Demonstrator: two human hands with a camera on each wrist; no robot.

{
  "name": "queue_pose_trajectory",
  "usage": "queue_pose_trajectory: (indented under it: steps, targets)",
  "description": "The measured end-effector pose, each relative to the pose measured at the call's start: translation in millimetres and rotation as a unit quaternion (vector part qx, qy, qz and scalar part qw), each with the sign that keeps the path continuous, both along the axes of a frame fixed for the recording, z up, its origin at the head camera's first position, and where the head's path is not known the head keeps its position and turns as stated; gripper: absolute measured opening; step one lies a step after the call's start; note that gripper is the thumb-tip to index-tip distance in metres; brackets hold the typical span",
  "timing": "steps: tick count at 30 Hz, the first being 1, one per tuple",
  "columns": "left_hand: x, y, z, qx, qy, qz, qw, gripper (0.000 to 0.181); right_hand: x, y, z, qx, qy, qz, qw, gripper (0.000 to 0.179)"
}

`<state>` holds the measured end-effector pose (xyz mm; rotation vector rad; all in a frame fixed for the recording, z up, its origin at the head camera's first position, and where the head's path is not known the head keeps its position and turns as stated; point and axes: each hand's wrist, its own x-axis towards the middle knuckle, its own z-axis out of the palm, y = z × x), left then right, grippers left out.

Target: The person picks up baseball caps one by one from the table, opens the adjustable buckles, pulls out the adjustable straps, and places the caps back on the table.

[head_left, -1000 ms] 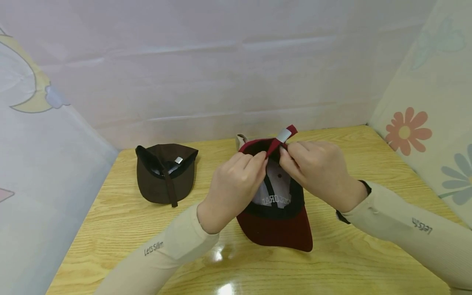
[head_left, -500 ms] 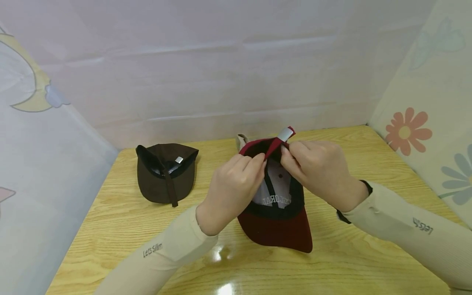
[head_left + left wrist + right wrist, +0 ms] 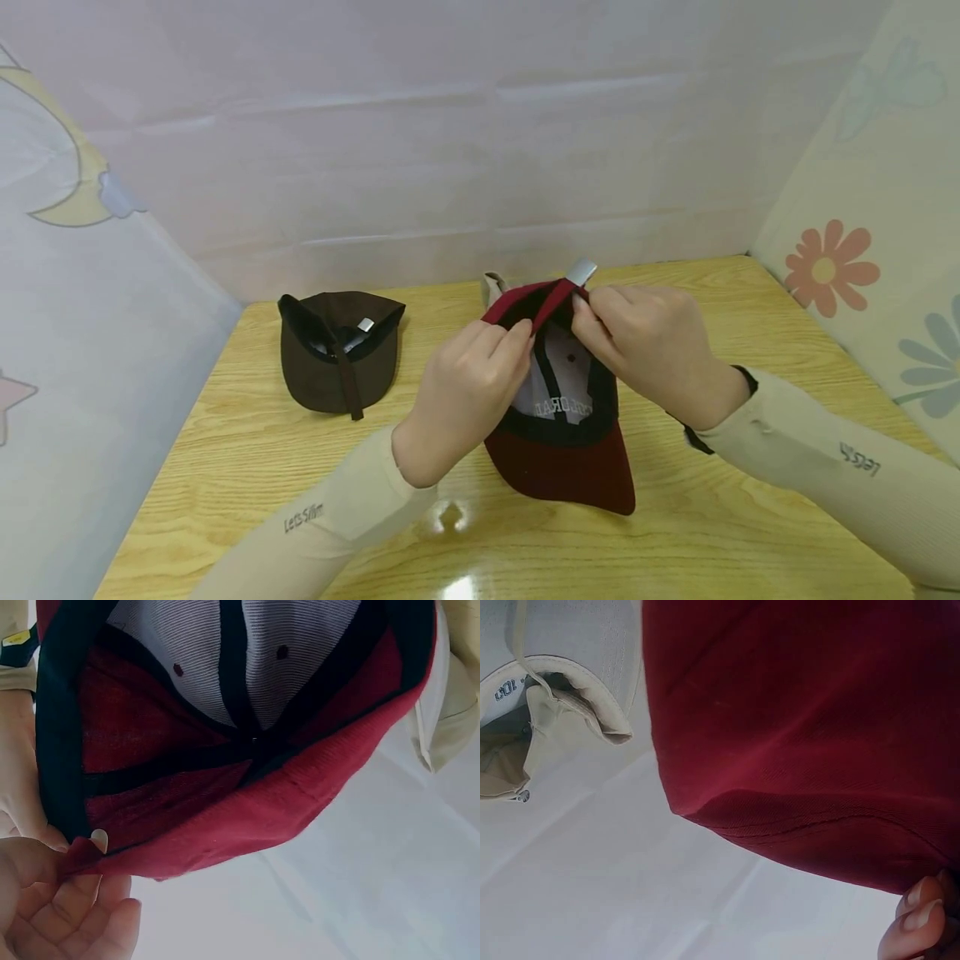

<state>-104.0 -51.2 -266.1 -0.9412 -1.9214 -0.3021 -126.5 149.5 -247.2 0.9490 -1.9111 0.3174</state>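
A dark red baseball cap [image 3: 558, 475] is held up with its inside towards me and its brim down. My left hand [image 3: 472, 375] pinches the red strap at the back of the cap. Close beside the silver buckle [image 3: 582, 272], my right hand [image 3: 645, 342] pinches the strap's other side. In the left wrist view, the left hand's fingers [image 3: 97, 915] curl at the strap's edge beneath the cap's grey and red lining. The right wrist view shows the right hand's fingertips [image 3: 922, 907] at the cap's lower edge; what they pinch there is partly hidden.
A dark brown cap [image 3: 300, 379] lies upturned on the left of the wooden table [image 3: 247, 467], its strap hanging loose over the brim. Behind the red cap is a beige cap [image 3: 570, 720], mostly hidden in the head view. Patterned sheets enclose the table's back and sides.
My left hand has shifted slightly left and down, drawing the strap with it. The red strap end that stuck out past the buckle has slid in out of sight. The right hand is nearly still.
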Motion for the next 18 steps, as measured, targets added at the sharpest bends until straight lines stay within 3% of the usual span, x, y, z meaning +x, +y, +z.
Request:
queue_pose_trajectory:
  steps: [7,12,18]
  targets:
    - [1.8,-6.9,-7.6,-0.024,0.011,0.012,0.9996,0.014,-2.1,3.0,0.9,-0.013,-0.009,-0.012,0.9998,0.048]
    - [1.9,-10.6,-16.8,-0.060,0.039,0.020,0.9972,0.011,-5.2,4.7,1.5,-0.022,-0.008,-0.013,0.9996,0.050]
    - [-0.8,-11.9,-32.4,-0.102,0.058,0.002,0.9931,0.014,-6.3,5.0,3.8,-0.027,-0.011,-0.010,0.9995,0.050]
